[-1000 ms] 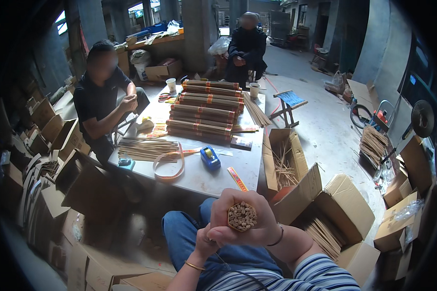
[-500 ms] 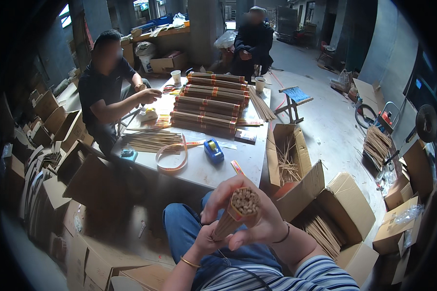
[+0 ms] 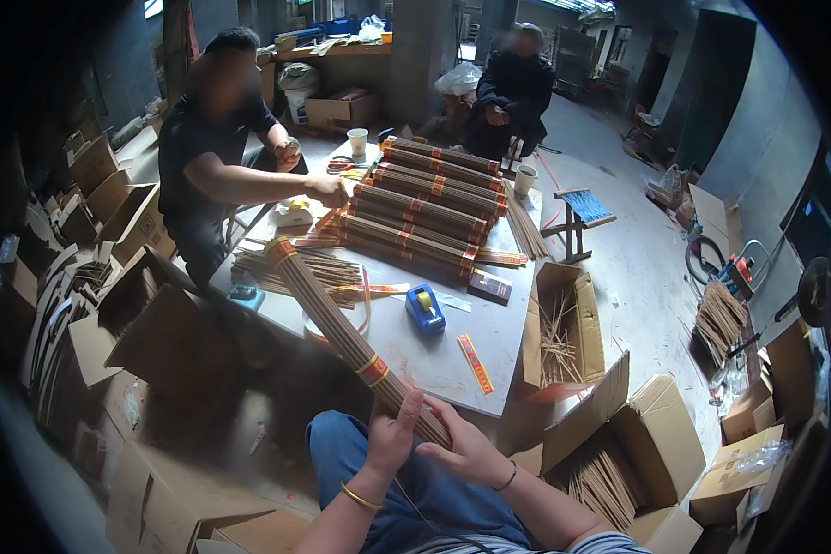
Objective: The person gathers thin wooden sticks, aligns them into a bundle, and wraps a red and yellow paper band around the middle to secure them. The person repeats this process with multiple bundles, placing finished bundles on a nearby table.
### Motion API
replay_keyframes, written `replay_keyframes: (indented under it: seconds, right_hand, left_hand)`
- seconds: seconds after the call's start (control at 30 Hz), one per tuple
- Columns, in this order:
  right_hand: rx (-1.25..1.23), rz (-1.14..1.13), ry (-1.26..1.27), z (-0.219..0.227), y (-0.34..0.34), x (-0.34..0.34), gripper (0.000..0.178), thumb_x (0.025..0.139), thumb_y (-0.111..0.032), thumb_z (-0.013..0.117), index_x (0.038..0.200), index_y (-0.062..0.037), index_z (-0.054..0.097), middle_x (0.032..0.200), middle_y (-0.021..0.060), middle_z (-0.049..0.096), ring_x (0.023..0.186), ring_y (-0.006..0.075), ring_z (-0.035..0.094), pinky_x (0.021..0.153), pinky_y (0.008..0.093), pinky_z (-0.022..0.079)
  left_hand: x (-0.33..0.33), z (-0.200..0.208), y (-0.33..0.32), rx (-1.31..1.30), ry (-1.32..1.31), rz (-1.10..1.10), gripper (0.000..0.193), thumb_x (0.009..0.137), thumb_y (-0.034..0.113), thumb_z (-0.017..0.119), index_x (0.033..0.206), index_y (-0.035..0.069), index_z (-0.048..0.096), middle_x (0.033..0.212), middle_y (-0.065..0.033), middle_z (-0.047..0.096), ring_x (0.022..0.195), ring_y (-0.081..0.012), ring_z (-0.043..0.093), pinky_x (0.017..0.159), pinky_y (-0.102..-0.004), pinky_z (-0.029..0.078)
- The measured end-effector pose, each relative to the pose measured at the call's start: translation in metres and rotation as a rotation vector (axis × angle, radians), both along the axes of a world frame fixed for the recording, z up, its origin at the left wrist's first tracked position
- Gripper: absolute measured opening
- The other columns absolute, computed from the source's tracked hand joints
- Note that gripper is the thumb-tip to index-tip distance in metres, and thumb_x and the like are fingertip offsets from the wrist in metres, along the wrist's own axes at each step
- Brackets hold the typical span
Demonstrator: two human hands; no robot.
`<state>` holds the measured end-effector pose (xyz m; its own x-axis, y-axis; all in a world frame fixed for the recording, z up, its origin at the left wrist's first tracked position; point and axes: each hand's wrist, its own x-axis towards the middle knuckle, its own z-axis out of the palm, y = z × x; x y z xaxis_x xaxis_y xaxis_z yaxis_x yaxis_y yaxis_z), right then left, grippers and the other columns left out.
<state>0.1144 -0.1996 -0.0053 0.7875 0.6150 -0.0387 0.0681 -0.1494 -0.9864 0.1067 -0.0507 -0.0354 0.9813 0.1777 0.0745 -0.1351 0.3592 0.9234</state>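
A long bundle of brown incense sticks (image 3: 328, 314) slants across in front of me, its far end up to the left over the table. Red-and-yellow paper bands wrap it at the far end and partway down. My left hand (image 3: 394, 436) is closed round the lower part, thumb on top. Close beside it, my right hand (image 3: 463, 452) grips the near end, which its fingers partly cover. Beyond lies a stack of similar banded bundles (image 3: 415, 208) on the white table (image 3: 406, 374). A blue tape dispenser (image 3: 425, 309) and a red-and-yellow paper strip (image 3: 475, 363) lie nearer.
Loose sticks (image 3: 295, 272) lie at the table's left, beside a co-worker's arm (image 3: 249, 175). Open cardboard boxes with sticks stand right of the table (image 3: 586, 319) and by my right arm (image 3: 660, 443). Another person (image 3: 512, 97) sits behind. Paper cups (image 3: 524, 179) stand on the table.
The bundle has swung from end-on to me to slanting away leftward, and my hands have shifted to its near end. The co-worker's hand has moved right, to the stack's left edge.
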Motion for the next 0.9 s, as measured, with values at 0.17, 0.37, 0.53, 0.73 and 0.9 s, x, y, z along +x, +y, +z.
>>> replay_keyframes:
  seconds: [0.17, 0.37, 0.53, 0.73, 0.9]
  right_hand:
    - [-0.360, -0.148, -0.275, 0.004, -0.013, 0.063, 0.047, 0.089, -0.027, 0.070, 0.126, -0.0054, 0.050, 0.094, 0.0180, 0.066, 0.089, 0.0361, 0.065, 0.077, 0.0389, 0.051]
    - [-0.787, -0.350, -0.855, 0.002, -0.031, 0.227, 0.037, 0.084, -0.020, 0.071, 0.115, -0.0094, 0.054, 0.091, 0.0138, 0.067, 0.082, 0.0338, 0.066, 0.069, 0.0413, 0.052]
    - [-0.923, -0.366, -0.988, -0.013, -0.025, 0.361, 0.040, 0.082, -0.020, 0.072, 0.116, -0.0107, 0.053, 0.102, 0.0135, 0.066, 0.090, 0.0347, 0.065, 0.073, 0.0428, 0.052]
    - [-1.017, -0.355, -1.145, -0.037, -0.017, 0.449, 0.048, 0.080, -0.021, 0.075, 0.121, -0.0131, 0.052, 0.117, 0.0103, 0.061, 0.106, 0.0337, 0.060, 0.082, 0.0416, 0.051]
    - [-0.927, -0.463, -1.236, -0.041, -0.008, 0.455, 0.048, 0.079, -0.024, 0.076, 0.121, -0.0111, 0.056, 0.115, 0.0114, 0.057, 0.109, 0.0344, 0.051, 0.096, 0.0433, 0.043]
  left_hand:
    - [0.060, -0.011, 0.009, 0.290, -0.013, -0.175, 0.063, 0.095, 0.050, 0.057, 0.135, 0.006, 0.036, 0.127, -0.0131, 0.050, 0.119, -0.0208, 0.049, 0.100, -0.0358, 0.040]
    - [0.127, -0.037, 0.014, 0.335, -0.130, -0.062, 0.060, 0.091, 0.033, 0.064, 0.136, 0.006, 0.035, 0.125, -0.0134, 0.055, 0.116, -0.0251, 0.054, 0.097, -0.0380, 0.043]
    - [0.160, -0.072, 0.037, 0.310, -0.193, 0.176, 0.048, 0.090, 0.023, 0.064, 0.129, 0.006, 0.043, 0.119, -0.0116, 0.059, 0.113, -0.0220, 0.056, 0.094, -0.0350, 0.045]
    - [0.164, -0.056, 0.041, 0.452, -0.274, 0.101, 0.035, 0.089, 0.020, 0.064, 0.119, 0.005, 0.052, 0.115, -0.0122, 0.058, 0.106, -0.0268, 0.056, 0.088, -0.0365, 0.048]
    - [0.173, -0.051, 0.052, 0.415, -0.174, 0.136, 0.033, 0.088, 0.018, 0.064, 0.117, 0.005, 0.054, 0.115, -0.0124, 0.058, 0.102, -0.0271, 0.055, 0.086, -0.0358, 0.049]
